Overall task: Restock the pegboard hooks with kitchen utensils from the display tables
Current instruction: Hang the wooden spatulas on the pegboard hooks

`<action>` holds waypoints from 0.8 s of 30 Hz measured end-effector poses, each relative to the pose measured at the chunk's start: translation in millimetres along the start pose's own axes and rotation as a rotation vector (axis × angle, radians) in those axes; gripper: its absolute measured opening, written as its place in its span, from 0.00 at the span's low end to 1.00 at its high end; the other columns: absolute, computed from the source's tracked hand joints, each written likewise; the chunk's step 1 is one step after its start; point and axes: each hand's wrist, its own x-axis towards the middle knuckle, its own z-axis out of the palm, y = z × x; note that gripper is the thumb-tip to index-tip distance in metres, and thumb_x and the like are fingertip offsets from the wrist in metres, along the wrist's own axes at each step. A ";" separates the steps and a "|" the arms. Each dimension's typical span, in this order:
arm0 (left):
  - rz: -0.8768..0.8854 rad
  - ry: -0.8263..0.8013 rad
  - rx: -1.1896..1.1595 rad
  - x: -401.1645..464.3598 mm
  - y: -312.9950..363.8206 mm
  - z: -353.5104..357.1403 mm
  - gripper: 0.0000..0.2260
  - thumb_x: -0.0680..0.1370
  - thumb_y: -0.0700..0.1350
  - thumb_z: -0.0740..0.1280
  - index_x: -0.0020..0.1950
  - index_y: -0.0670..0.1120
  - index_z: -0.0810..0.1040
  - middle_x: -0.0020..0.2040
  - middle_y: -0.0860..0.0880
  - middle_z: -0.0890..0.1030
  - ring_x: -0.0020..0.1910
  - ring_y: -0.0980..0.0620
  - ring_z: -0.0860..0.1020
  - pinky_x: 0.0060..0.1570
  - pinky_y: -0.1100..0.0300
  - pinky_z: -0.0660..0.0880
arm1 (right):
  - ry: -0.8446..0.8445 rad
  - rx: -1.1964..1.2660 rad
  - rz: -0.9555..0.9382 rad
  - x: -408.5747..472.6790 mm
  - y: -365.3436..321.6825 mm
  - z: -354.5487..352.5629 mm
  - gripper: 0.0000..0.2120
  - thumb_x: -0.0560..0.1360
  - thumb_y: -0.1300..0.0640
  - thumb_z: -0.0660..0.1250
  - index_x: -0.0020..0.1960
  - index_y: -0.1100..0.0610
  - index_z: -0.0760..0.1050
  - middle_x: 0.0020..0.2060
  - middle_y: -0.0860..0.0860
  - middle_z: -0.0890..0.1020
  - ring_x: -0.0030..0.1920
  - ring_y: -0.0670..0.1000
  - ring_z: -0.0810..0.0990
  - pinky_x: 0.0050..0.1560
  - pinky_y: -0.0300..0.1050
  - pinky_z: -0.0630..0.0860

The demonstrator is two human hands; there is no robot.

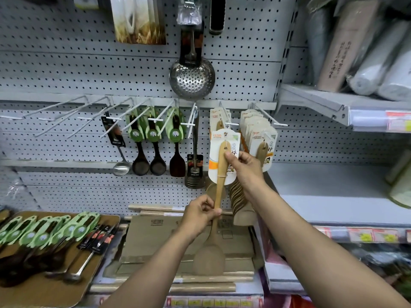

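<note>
The step in hand is hanging one wooden spatula on a pegboard hook. The spatula is held upright in front of the pegboard, blade down, just below and in front of the hook that already carries a few identical carded spatulas. The left hand has its fingers clenched around the lower handle; the right hand grasps the top of the handle and the backing card with thumb and fingers. To do this well, keep the left hand as the steadying support and steer with the right — the hanging hole near the top of the handle must line up with the hook's tip. Judged from this view, the hole sits lower than the tip, so the spatula needs raising before it is pushed back. Avoid the neighbouring hook to the right — it looks nearly full. More stock lies on the tray on the surface at lower left.
</note>
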 end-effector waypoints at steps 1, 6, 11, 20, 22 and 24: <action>-0.002 -0.003 0.003 1.5 0.4 1.4 0.09 0.73 0.36 0.73 0.41 0.44 0.73 0.39 0.43 0.83 0.44 0.42 0.85 0.50 0.40 0.80 | 0.006 0.003 0.009 1.9 0.7 -1.3 0.06 0.75 0.56 0.74 0.50 0.56 0.82 0.45 0.51 0.86 0.47 0.47 0.83 0.51 0.40 0.78; -0.031 -0.019 -0.008 10.3 -2.7 5.8 0.08 0.74 0.35 0.72 0.45 0.40 0.73 0.39 0.43 0.83 0.43 0.44 0.85 0.50 0.43 0.81 | 0.014 -0.019 0.025 10.8 6.2 -5.3 0.06 0.75 0.55 0.73 0.50 0.56 0.82 0.46 0.50 0.86 0.46 0.46 0.82 0.50 0.38 0.77; -0.024 0.031 0.040 33.5 -8.0 7.2 0.08 0.73 0.38 0.74 0.43 0.42 0.75 0.39 0.44 0.84 0.43 0.45 0.85 0.49 0.47 0.82 | 0.035 -0.027 0.030 32.7 10.8 2.4 0.07 0.76 0.55 0.73 0.51 0.57 0.81 0.45 0.50 0.85 0.44 0.46 0.82 0.48 0.37 0.77; -0.042 0.058 0.101 100.3 -5.1 7.3 0.09 0.75 0.39 0.72 0.39 0.48 0.74 0.40 0.42 0.83 0.45 0.43 0.83 0.48 0.46 0.81 | 0.099 -0.089 0.080 94.8 21.3 21.4 0.07 0.80 0.52 0.67 0.54 0.54 0.79 0.48 0.47 0.84 0.49 0.46 0.80 0.47 0.37 0.74; -0.047 0.059 0.112 117.5 -6.1 5.4 0.10 0.74 0.40 0.73 0.38 0.50 0.75 0.39 0.44 0.83 0.45 0.45 0.83 0.48 0.45 0.81 | 0.118 -0.111 0.086 107.5 22.6 26.4 0.06 0.80 0.52 0.67 0.54 0.53 0.79 0.48 0.47 0.83 0.49 0.46 0.80 0.47 0.38 0.74; -0.050 0.060 0.118 134.3 -6.8 2.9 0.10 0.74 0.40 0.73 0.38 0.51 0.75 0.39 0.45 0.83 0.44 0.44 0.83 0.47 0.45 0.82 | 0.143 -0.143 0.087 119.3 22.4 29.3 0.07 0.80 0.52 0.67 0.56 0.54 0.79 0.50 0.48 0.83 0.48 0.46 0.79 0.45 0.36 0.73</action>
